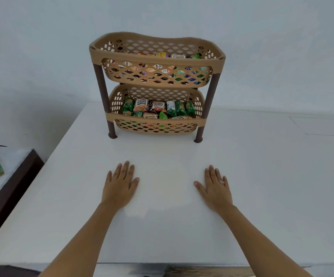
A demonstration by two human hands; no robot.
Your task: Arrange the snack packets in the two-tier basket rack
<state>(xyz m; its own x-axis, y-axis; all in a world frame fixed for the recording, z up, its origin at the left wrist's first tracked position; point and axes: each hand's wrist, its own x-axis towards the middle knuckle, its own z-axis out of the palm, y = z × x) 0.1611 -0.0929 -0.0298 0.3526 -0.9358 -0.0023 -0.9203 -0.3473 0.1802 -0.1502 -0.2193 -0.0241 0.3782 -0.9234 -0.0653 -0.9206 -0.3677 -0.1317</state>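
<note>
Two tan lattice tiers of rack [110,115] hold snack packets [158,108].

A white table [262,176] stands against a pale wall [42,47], beside a dark-framed bed [12,182].

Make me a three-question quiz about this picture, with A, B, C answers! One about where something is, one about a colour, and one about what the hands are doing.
1. Where are the snack packets?
A. In both baskets of the rack
B. Scattered on the table
C. In the hands

2. What colour are the rack's legs?
A. White
B. Dark brown
C. Green

3. What are the left hand and right hand doing?
A. Holding packets
B. Lifting the rack
C. Lying flat and empty on the table

Answers: 1 A, packets show in the top basket and the bottom one. 2 B, the posts are dark brown. 3 C, both palms rest down with nothing in them.
</note>
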